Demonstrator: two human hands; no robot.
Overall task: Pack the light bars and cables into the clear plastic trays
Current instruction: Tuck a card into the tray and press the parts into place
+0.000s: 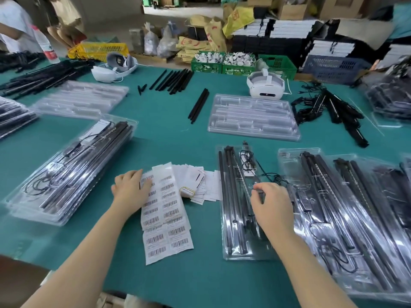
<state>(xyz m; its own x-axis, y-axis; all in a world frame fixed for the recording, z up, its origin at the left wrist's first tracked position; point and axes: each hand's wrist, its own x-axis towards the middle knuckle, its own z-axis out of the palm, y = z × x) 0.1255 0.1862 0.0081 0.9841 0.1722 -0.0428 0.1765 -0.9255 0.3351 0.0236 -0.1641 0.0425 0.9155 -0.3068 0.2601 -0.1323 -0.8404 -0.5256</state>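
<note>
A clear plastic tray [229, 252] lies in front of me with black light bars [231, 196] along its left side and a coiled black cable [248, 162] near its top. My right hand [270, 202] is over the tray's middle, fingers curled onto a thin bar or cable part there. My left hand [131, 191] rests flat on sheets of barcode labels [165, 216]. An empty clear tray [252, 117] sits further back.
Filled trays are stacked at left [66, 174] and right [355, 218]. Loose black bars [199, 105] and tangled cables [329, 110] lie on the green table [178, 141]. Two white headsets [265, 85] sit farther back, with crates and boxes behind.
</note>
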